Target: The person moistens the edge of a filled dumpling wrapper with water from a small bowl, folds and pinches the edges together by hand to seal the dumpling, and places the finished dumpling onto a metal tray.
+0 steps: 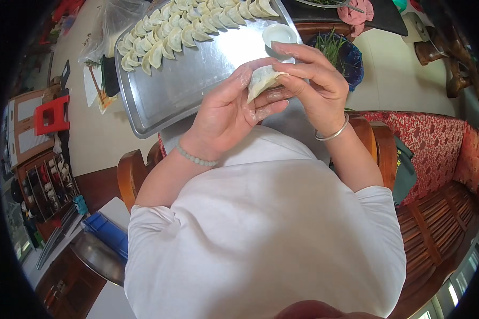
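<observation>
A pale, folded dumpling (263, 82) is held between my two hands, over the near right edge of a metal tray (165, 101). My left hand (226, 106), with a beaded bracelet at the wrist, cups it from the left and below, thumb and fingers against it. The thumb and fingertips of my right hand (318, 82) pinch its right end; a metal bangle is on that wrist. Flour whitens the fingers of both hands. Rows of finished dumplings (186, 26) lie along the tray's far side. A small white bowl (280, 35) is at the tray's right, just beyond my right fingers.
A basin of green leaves (351, 64) is right of the tray. Beyond are a pink cloth (355, 13) and a dark tabletop. A plastic bag (114, 26) lies left of the tray. Farther left is a red stool (51, 115); a red patterned wooden sofa (431, 149) is at right.
</observation>
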Tool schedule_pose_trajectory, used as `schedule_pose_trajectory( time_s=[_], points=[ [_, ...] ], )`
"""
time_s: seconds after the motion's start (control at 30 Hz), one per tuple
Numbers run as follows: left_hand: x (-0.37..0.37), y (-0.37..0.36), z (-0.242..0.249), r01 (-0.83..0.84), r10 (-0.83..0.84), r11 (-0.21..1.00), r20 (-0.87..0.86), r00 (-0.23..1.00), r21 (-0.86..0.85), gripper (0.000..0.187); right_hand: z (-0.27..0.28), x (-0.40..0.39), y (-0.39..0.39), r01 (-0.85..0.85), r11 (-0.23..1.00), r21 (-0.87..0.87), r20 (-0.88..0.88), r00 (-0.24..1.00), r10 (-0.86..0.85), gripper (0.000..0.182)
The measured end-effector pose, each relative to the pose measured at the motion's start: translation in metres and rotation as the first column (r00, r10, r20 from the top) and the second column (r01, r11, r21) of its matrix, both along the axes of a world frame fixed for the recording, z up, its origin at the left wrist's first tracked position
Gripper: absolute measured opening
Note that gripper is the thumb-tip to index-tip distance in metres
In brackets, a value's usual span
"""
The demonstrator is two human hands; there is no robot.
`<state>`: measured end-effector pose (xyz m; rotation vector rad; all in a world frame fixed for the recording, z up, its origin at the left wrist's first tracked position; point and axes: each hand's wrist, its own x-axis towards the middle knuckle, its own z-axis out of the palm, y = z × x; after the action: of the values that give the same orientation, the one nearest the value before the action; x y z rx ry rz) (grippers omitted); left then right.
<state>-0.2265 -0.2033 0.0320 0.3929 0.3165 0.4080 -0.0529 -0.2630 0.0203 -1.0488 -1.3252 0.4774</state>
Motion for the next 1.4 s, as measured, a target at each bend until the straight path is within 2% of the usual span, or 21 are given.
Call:
schedule_pose_trajectory(
  time_s=[0.33, 0.57, 0.63, 0.77, 0.93, 1.0, 1.1, 1.4],
  points=[
    [0.003, -0.003, -0.002, -0.009, 0.009, 1.000, 0.031, 0.999, -0.018, 0.045, 0.006, 0.001, 0.003, 0.101, 0.984, 0.150, 0.243, 0.960, -0.136, 0.011],
    [0.001, -0.002, -0.008, 0.009, -0.005, 0.998, 0.074, 0.997, -0.063, 0.042, 0.010, 0.003, 0.001, 0.092, 0.988, 0.126, 0.306, 0.944, -0.127, 0.012],
    [0.000, -0.001, -0.008, 0.013, -0.007, 0.997, 0.077, 0.997, -0.074, 0.042, 0.009, 0.005, 0.003, 0.030, 0.997, 0.073, 0.325, 0.944, -0.053, 0.015],
    [-0.001, -0.001, -0.006, 0.030, -0.029, 0.998, 0.019, 0.999, -0.056, 0.041, 0.011, 0.003, 0.001, 0.034, 0.998, 0.046, 0.345, 0.938, -0.047, 0.018],
    [-0.002, 0.000, -0.010, 0.037, -0.032, 0.997, 0.073, 0.997, -0.064, 0.040, 0.008, 0.005, 0.002, 0.028, 0.993, 0.113, 0.406, 0.911, -0.072, 0.015],
    [0.000, -0.002, -0.002, 0.021, -0.023, 0.999, -0.045, 0.999, -0.050, 0.036, 0.008, 0.005, 0.003, 0.030, 0.992, 0.120, 0.405, 0.911, -0.077, 0.014],
    [0.001, -0.005, 0.003, 0.009, -0.013, 0.999, -0.104, 0.995, -0.036, 0.038, 0.010, 0.006, 0.002, 0.038, 0.989, 0.143, 0.423, 0.901, -0.096, 0.012],
    [-0.001, -0.003, -0.006, 0.037, -0.037, 0.999, -0.033, 0.999, -0.004, 0.040, 0.007, 0.007, 0.001, 0.037, 0.986, 0.163, 0.473, 0.874, -0.111, 0.014]
  ],
)
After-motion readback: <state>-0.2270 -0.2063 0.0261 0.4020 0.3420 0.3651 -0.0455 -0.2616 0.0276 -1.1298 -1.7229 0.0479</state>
